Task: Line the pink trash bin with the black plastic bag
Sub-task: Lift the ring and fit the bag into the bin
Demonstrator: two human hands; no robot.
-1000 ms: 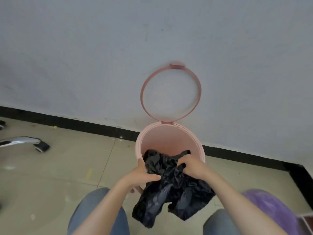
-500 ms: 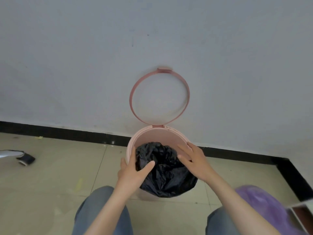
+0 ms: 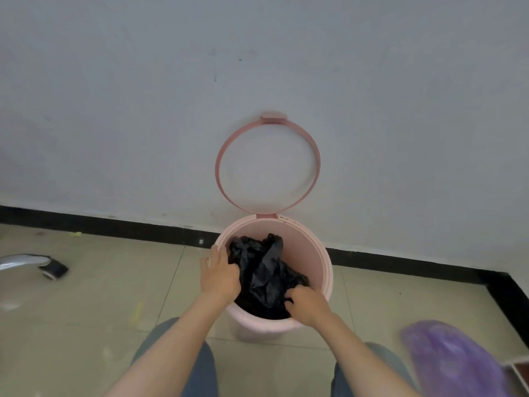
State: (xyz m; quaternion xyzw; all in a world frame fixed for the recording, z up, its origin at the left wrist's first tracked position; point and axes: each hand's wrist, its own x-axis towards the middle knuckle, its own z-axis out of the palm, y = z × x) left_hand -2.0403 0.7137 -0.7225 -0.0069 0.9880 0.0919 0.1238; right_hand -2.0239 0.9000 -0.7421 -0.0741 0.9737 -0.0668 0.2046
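Note:
The pink trash bin (image 3: 320, 262) stands on the tiled floor against the wall, with its pink ring lid (image 3: 267, 167) flipped up against the wall. The black plastic bag (image 3: 264, 270) lies crumpled inside the bin's mouth, one corner sticking up near the back. My left hand (image 3: 220, 275) rests on the bin's left rim, its fingers closed on the bag's edge. At the near rim, my right hand (image 3: 307, 306) grips the bag with curled fingers. The bottom of the bin is hidden.
A black baseboard (image 3: 114, 226) runs along the white wall. At the left edge lies a chair leg with a castor (image 3: 53, 267). A purple object (image 3: 455, 359) sits at the lower right. My knees in jeans (image 3: 197, 368) flank the bin.
The bag went from hanging in front of the bin to lying inside it. My left hand moved onto the left rim and my right hand moved down to the near rim.

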